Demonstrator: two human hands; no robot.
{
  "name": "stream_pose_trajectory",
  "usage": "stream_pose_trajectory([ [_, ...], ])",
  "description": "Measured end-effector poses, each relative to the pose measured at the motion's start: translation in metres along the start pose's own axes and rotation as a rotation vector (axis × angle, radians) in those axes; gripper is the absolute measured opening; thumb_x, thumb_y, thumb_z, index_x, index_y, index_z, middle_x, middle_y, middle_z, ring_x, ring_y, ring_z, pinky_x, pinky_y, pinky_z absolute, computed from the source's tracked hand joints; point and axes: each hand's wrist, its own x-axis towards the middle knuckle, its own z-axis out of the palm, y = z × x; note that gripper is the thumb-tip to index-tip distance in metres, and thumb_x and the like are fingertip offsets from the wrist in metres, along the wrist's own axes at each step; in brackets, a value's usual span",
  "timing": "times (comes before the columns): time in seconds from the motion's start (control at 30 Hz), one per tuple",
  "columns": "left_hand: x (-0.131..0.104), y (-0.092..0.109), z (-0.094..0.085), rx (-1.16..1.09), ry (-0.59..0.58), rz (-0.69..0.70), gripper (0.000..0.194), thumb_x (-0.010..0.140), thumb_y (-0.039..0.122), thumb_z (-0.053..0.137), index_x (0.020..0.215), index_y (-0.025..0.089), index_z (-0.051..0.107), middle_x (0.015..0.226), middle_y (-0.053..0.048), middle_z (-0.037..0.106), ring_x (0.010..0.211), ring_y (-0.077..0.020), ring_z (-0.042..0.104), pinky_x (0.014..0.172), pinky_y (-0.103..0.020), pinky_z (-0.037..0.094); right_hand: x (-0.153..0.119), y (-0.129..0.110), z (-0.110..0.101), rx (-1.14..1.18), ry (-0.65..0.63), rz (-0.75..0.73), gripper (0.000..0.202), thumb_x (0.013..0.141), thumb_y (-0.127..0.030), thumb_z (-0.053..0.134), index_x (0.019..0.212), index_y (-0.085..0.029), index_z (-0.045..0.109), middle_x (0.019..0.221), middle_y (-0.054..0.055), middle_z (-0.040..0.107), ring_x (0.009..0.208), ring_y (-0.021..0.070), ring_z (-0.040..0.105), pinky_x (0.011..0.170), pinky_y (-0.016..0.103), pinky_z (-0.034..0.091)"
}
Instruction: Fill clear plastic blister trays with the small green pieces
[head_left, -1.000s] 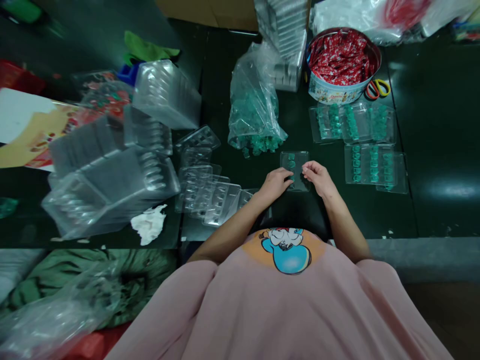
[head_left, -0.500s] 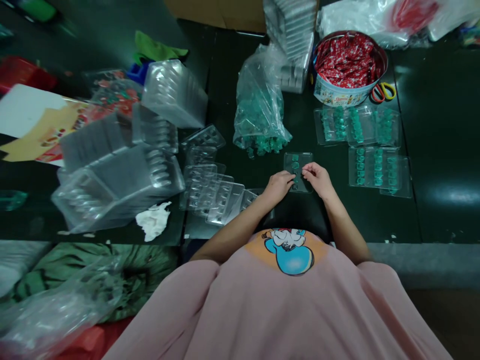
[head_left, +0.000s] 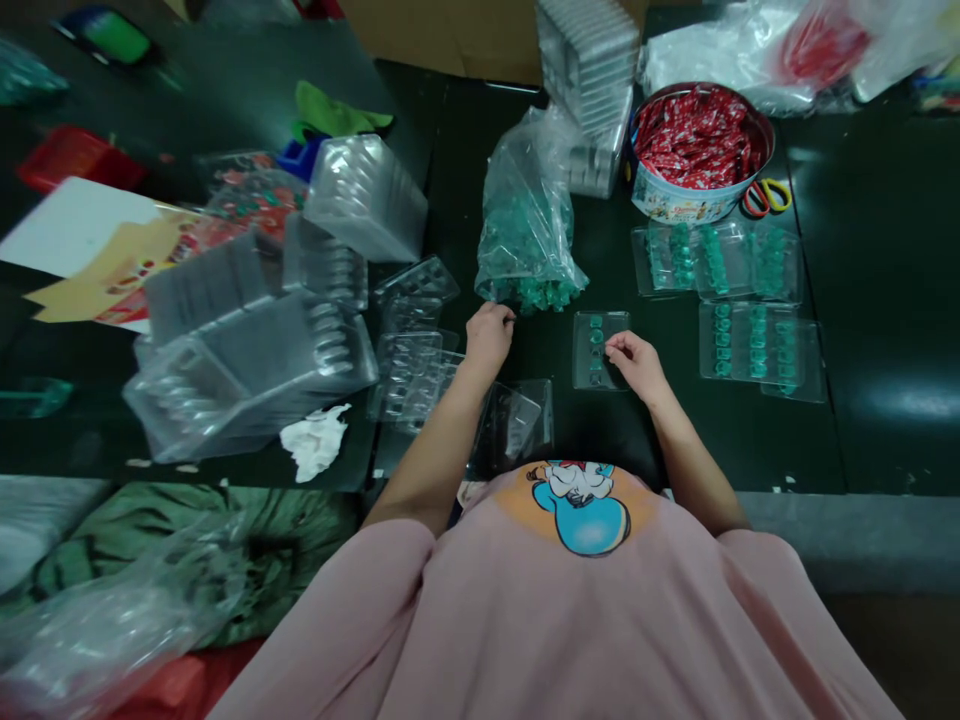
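Note:
A clear plastic blister tray (head_left: 601, 378) lies flat in front of me, with green pieces (head_left: 596, 335) in its upper pockets. At its right edge is my right hand (head_left: 637, 368), fingertips pinched together over the tray; whether a small piece is between them is hidden. My left hand (head_left: 489, 338) reaches forward to the mouth of a clear bag (head_left: 525, 215) of green translucent pieces. Its fingers are closed near the loose pieces (head_left: 544, 295) spilling out, and what they hold, if anything, is too small to make out.
Filled trays (head_left: 757, 340) lie to the right, below a round tin (head_left: 690, 200) of red packets and scissors (head_left: 766, 198). Overlapping clear trays (head_left: 409, 375) spread left of centre. Stacked clear trays (head_left: 247, 350) and crumpled tissue (head_left: 315, 442) sit farther left.
My left hand has left the tray and moved forward and left to the bag's mouth. My right hand stays at the tray's right side.

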Motion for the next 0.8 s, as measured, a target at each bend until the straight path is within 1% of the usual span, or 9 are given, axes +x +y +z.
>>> stream_pose_trajectory([
  [0.13,-0.011,0.014,0.005,-0.097,0.03,-0.025,0.019,0.071,0.006,0.058,0.082,0.019,0.066,0.089,-0.007,0.062,0.088,-0.022,0.06,0.084,-0.034,0.046,-0.001,-0.005,0.0,-0.015,0.006,-0.019,0.014,0.081,-0.034,0.058,0.083,-0.021,0.061,0.069,-0.003,0.056,0.065,0.0135,0.051,0.067,0.028,0.04],
  [0.2,-0.016,0.024,0.007,-0.228,0.031,-0.054,0.018,0.07,0.009,0.058,0.082,0.019,0.066,0.087,-0.005,0.062,0.082,-0.0185,0.059,0.082,-0.032,0.048,-0.001,-0.007,0.001,-0.005,-0.003,-0.022,0.013,0.081,-0.035,0.059,0.083,-0.022,0.061,0.07,-0.002,0.056,0.065,0.0134,0.051,0.067,0.028,0.041],
  [0.27,-0.02,0.036,0.011,-0.435,0.007,-0.096,0.017,0.07,0.013,0.059,0.085,0.018,0.066,0.087,-0.003,0.064,0.08,-0.0162,0.059,0.079,-0.03,0.048,0.001,-0.01,0.004,0.016,-0.015,-0.026,0.014,0.08,-0.035,0.06,0.084,-0.022,0.062,0.072,-0.002,0.058,0.066,0.0137,0.053,0.068,0.029,0.043],
  [0.33,-0.025,0.048,0.016,-0.69,-0.053,-0.158,0.02,0.069,0.017,0.061,0.088,0.017,0.066,0.088,-0.003,0.066,0.081,-0.015,0.06,0.078,-0.028,0.049,0.003,-0.014,0.009,0.052,-0.026,-0.035,0.016,0.08,-0.035,0.061,0.089,-0.022,0.064,0.078,0.0,0.062,0.072,0.0148,0.057,0.072,0.03,0.046],
  [0.4,-0.03,0.06,0.021,-0.917,-0.153,-0.232,0.024,0.068,0.021,0.064,0.091,0.016,0.066,0.087,-0.003,0.067,0.078,-0.0137,0.061,0.074,-0.027,0.049,0.007,-0.017,0.015,0.083,-0.031,-0.05,0.021,0.079,-0.033,0.062,0.097,-0.023,0.066,0.089,0.003,0.066,0.082,0.0167,0.061,0.078,0.032,0.048],
  [0.47,-0.034,0.069,0.024,-1.06,-0.258,-0.298,0.027,0.067,0.025,0.067,0.093,0.017,0.065,0.085,-0.003,0.066,0.074,-0.0123,0.061,0.068,-0.025,0.048,0.01,-0.02,0.02,0.094,-0.039,-0.066,0.028,0.078,-0.032,0.063,0.105,-0.024,0.067,0.103,0.005,0.068,0.092,0.0185,0.063,0.084,0.034,0.049],
  [0.57,-0.038,0.075,0.025,-1.161,-0.347,-0.357,0.028,0.067,0.03,0.07,0.091,0.017,0.064,0.084,-0.003,0.066,0.071,-0.0115,0.061,0.063,-0.024,0.048,0.014,-0.023,0.026,0.107,-0.068,-0.08,0.033,0.076,-0.032,0.065,0.108,-0.025,0.067,0.111,0.006,0.068,0.099,0.0195,0.064,0.089,0.035,0.049],
  [0.67,-0.038,0.074,0.022,-1.201,-0.364,-0.376,0.027,0.069,0.033,0.071,0.09,0.018,0.063,0.084,-0.003,0.066,0.07,-0.0108,0.061,0.063,-0.024,0.048,0.014,-0.026,0.029,0.108,-0.103,-0.086,0.029,0.075,-0.032,0.066,0.103,-0.024,0.067,0.101,0.004,0.07,0.095,0.0192,0.065,0.088,0.036,0.049],
  [0.8,-0.041,0.071,0.018,-1.23,-0.353,-0.349,0.03,0.069,0.035,0.074,0.093,0.018,0.065,0.088,-0.003,0.067,0.072,-0.0105,0.062,0.065,-0.023,0.05,0.014,-0.03,0.033,0.061,-0.113,-0.11,0.02,0.074,-0.03,0.067,0.092,-0.023,0.065,0.088,0.001,0.068,0.083,0.0168,0.063,0.079,0.032,0.049],
])
